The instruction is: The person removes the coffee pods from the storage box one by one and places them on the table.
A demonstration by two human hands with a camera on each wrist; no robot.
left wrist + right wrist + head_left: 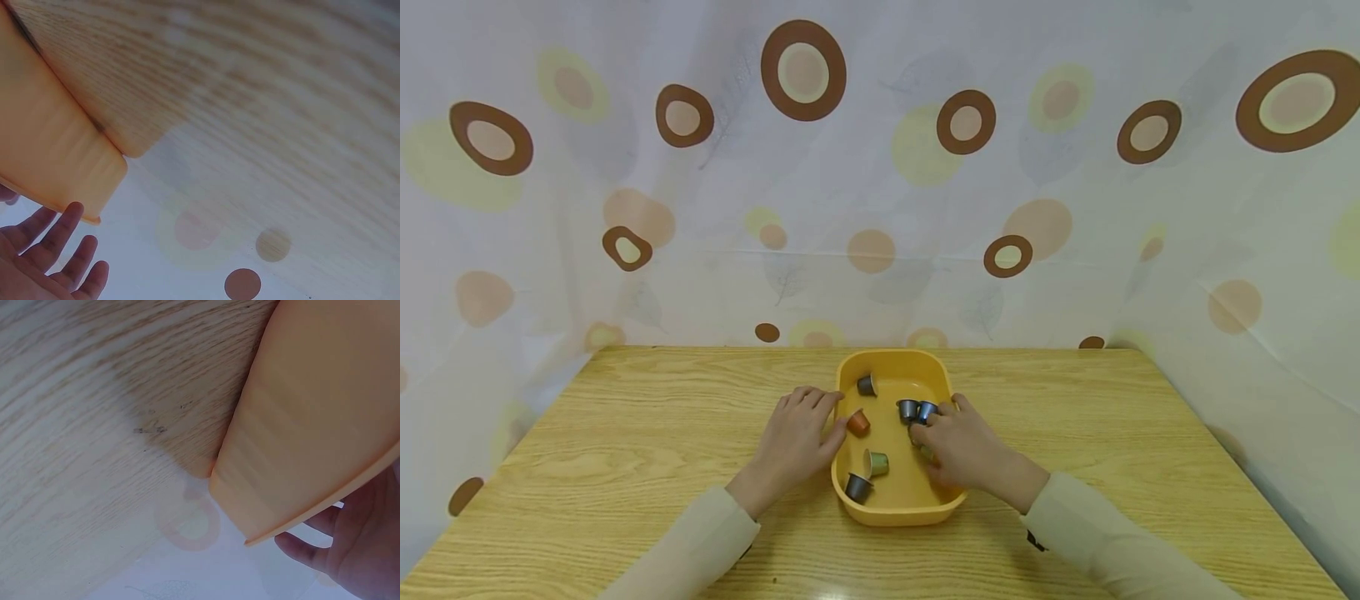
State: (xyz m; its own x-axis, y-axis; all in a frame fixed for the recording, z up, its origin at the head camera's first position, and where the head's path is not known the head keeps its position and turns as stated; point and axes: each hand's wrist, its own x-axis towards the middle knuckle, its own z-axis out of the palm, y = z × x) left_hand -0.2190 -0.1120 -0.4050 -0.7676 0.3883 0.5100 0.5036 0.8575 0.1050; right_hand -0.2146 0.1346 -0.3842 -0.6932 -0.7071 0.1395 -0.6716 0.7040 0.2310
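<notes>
A yellow plastic tub holds several small coffee capsules. My left hand rests at its left rim, fingers spread and fairly straight, the thumb just beside an orange capsule. In the left wrist view the fingers show close to the rim. My right hand reaches over the right rim, fingertips among the capsules. Close by them are a dark grey capsule, a blue capsule and a partly covered green capsule. I cannot tell whether the right fingers pinch one.
Elsewhere in the tub lie a black capsule toward the back, a green capsule and a dark capsule near the front left. The tub stands on a wood-grain table. A patterned white sheet hangs behind and at the sides.
</notes>
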